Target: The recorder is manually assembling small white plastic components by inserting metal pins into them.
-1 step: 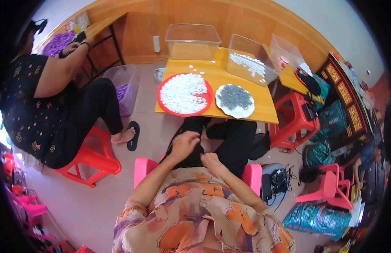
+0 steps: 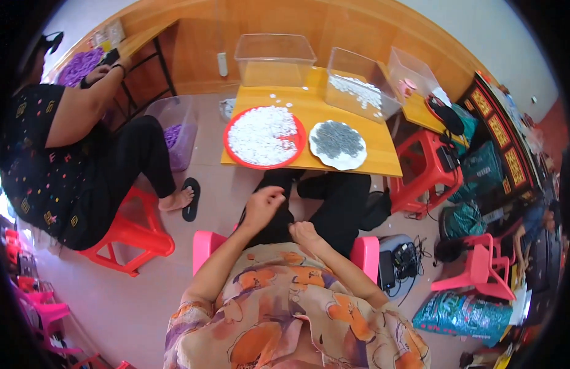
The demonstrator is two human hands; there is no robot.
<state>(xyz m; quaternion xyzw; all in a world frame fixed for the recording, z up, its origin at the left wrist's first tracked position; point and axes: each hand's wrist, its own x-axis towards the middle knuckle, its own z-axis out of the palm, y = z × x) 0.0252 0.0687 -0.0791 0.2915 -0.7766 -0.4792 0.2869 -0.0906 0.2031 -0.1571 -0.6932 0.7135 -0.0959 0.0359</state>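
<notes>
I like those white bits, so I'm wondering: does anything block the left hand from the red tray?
Nothing visible does. The red tray sits at the near edge of the yellow table; the left hand is before it, over the black trousers.

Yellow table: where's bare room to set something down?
On the yellow table: the right front corner beside the white plate, and a small patch between the red tray and bin of white pieces. Crowded: where tray and plate nearly touch.
</notes>
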